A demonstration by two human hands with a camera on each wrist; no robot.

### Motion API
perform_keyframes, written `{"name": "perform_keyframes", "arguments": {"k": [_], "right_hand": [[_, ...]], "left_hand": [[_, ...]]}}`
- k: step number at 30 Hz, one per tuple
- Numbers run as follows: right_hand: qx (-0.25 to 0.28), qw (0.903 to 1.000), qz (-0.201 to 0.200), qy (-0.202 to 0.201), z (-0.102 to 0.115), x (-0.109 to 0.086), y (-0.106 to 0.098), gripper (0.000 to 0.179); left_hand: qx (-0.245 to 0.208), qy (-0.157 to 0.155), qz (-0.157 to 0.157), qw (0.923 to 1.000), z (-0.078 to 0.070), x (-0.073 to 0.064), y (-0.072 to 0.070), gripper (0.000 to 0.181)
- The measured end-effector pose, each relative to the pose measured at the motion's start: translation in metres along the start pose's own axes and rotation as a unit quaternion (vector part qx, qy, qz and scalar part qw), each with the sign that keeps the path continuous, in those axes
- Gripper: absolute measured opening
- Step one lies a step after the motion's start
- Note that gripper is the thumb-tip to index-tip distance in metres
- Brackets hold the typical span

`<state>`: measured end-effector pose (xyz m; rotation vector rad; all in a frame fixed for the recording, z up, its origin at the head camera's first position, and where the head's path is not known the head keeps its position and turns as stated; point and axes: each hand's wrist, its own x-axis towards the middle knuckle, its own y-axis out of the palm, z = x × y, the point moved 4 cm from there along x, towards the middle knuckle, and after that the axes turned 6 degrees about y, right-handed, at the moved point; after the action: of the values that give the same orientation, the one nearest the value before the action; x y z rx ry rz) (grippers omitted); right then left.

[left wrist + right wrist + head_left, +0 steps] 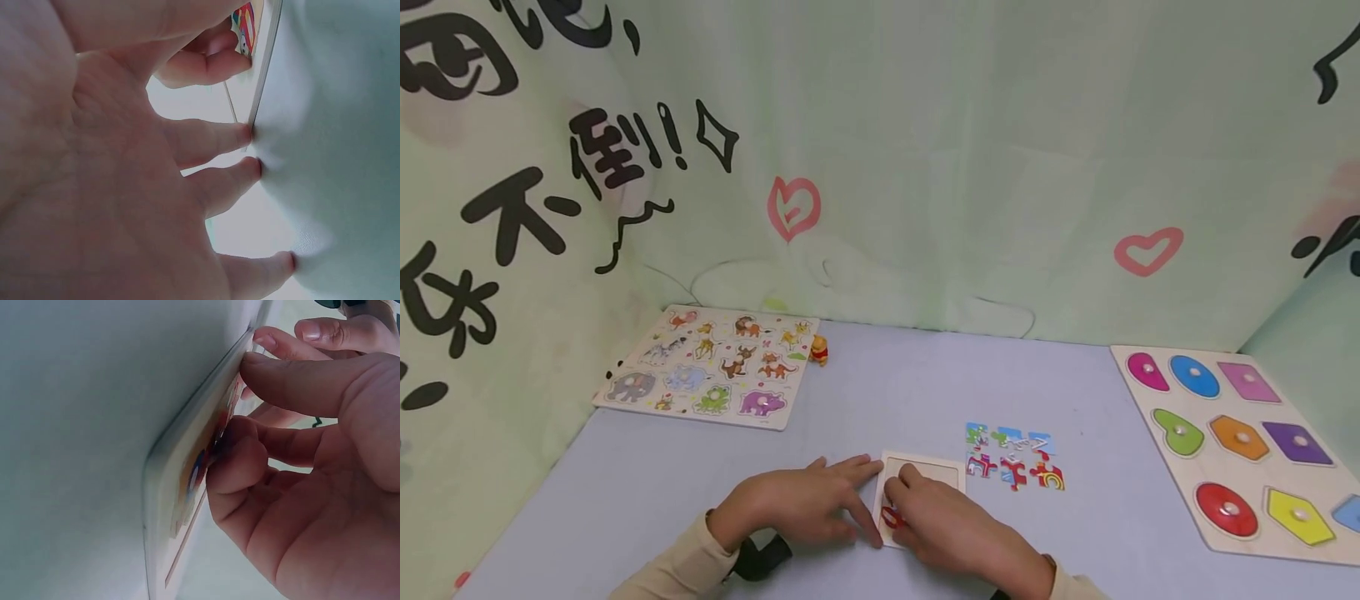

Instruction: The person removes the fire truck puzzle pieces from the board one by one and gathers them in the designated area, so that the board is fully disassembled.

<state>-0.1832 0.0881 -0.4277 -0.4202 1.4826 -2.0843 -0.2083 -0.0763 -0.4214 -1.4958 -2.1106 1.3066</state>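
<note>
A small pale wooden puzzle tray (953, 475) lies near the front of the table between both hands. My left hand (812, 502) has its fingers spread beside it; fingertips touch the tray's edge (257, 87) and the tabletop. My right hand (943, 518) is over the tray, its fingers curled down onto red and blue puzzle pieces (196, 469), its thumb at the tray's rim. Whether it pinches a piece is hidden. Just right of the tray, several loose jigsaw pieces (1012, 473) lie in two rows on the cloth.
An animal peg puzzle board (655, 379) lies at the back left, with a small bear figurine (819, 351) by its right edge. A shape peg board (1195, 458) lies along the right side. Printed curtains (925, 167) enclose the table's back and sides.
</note>
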Motion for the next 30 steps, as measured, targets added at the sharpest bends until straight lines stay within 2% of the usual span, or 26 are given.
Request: {"name": "perform_keyframes", "arguments": {"k": [4, 9, 15, 23, 27, 30], "right_hand": [[0.033, 0.9993, 0.013, 0.014, 0.0, 0.001, -0.001, 0.027], [0.06, 0.998, 0.004, 0.016, -0.001, 0.002, -0.003, 0.03], [0.083, 0.9961, -0.028, -0.009, -0.002, 0.003, -0.004, 0.026], [0.127, 0.9897, -0.043, -0.049, 0.003, 0.005, -0.006, 0.027], [0.135, 0.989, -0.044, -0.044, 0.0, 0.002, -0.018, 0.025], [0.155, 0.987, -0.04, -0.018, -0.01, -0.002, -0.035, 0.021]], "left_hand": [[-0.01, -0.002, 0.003, 0.9999, 0.001, -0.001, -0.001, 0.029], [-0.017, -0.006, 0.001, 0.9998, 0.001, -0.001, -0.002, 0.028], [-0.018, -0.005, -0.006, 0.9998, 0.0, 0.0, -0.002, 0.029], [-0.013, -0.002, -0.012, 0.9998, -0.001, 0.0, -0.001, 0.029], [-0.018, -0.005, -0.009, 0.9998, -0.001, 0.0, -0.002, 0.029], [-0.018, -0.012, -0.004, 0.9998, -0.001, 0.0, -0.001, 0.029]]}}
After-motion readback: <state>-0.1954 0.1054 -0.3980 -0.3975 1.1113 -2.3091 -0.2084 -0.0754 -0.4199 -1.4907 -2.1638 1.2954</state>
